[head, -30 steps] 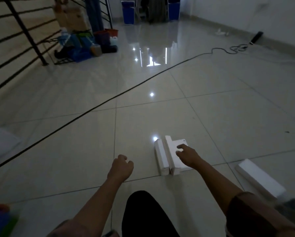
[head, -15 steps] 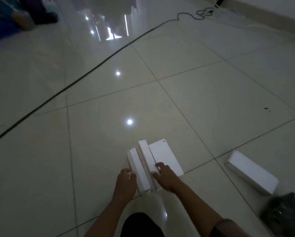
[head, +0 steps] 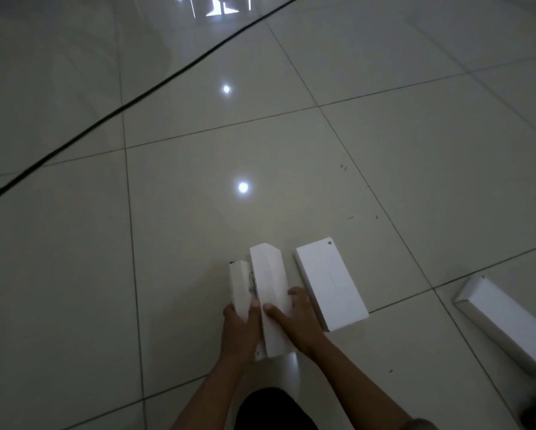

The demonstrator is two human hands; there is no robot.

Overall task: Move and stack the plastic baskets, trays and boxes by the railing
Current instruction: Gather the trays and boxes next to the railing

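Hands low on glossy tiled floor (head: 415, 150). Left hand (head: 240, 328) curled round narrow white box (head: 240, 287), thumb on top; right hand (head: 297, 321) gripping taller white box (head: 271, 290) pressed against it. Flat white box (head: 330, 282) just beside, apart from fingers. Long white box (head: 505, 321) well apart at right. Black cable (head: 121, 103) crossing tiles beyond.

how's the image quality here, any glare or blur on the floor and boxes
Head view: dim overall; the glossy tiled floor throws back round light spots and a bright glare patch at the top edge. The white boxes stand out pale but their printed marks are unreadable. Wide-angle bending curves the tile lines; the far right box is soft.
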